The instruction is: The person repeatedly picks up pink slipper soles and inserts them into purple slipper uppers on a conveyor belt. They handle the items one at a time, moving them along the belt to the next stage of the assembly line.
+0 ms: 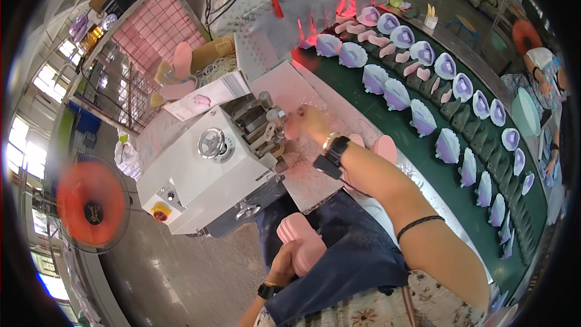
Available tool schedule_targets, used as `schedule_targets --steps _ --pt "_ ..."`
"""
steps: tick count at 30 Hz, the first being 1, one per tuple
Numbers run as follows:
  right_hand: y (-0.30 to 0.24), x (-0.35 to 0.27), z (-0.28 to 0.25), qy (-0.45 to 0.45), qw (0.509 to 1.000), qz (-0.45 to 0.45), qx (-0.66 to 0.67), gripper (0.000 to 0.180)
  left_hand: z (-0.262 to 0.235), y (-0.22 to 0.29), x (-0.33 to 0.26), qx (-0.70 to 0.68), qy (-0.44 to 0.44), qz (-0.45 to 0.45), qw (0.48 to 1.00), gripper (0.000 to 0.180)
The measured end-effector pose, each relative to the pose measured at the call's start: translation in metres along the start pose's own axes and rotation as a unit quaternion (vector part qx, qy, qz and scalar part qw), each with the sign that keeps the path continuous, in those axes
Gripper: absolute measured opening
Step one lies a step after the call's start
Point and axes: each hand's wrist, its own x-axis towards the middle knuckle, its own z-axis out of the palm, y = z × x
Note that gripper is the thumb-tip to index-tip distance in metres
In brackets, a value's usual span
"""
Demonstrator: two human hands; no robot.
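The right hand (308,122) reaches out to the white machine (209,172), fingers closed on a small pink piece (292,128) pressed against its metal head (266,122); the left hand (284,261) rests low by the lap, gripping a stack of pink soles (301,239) — beyond, purple-lined shoe parts (423,118) line the green conveyor (387,118).

A green conveyor belt (387,122) carries rows of lilac shoe uppers (422,117) and pink soles (384,146).
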Motion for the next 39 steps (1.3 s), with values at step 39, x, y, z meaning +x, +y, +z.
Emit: schedule_targets --steps 39 --pt "-0.03 -0.224 -0.123 -0.175 0.967 -0.078 0.167 0.029 0.047 0.011 0.043 0.173 0.053 0.113 0.977 0.032"
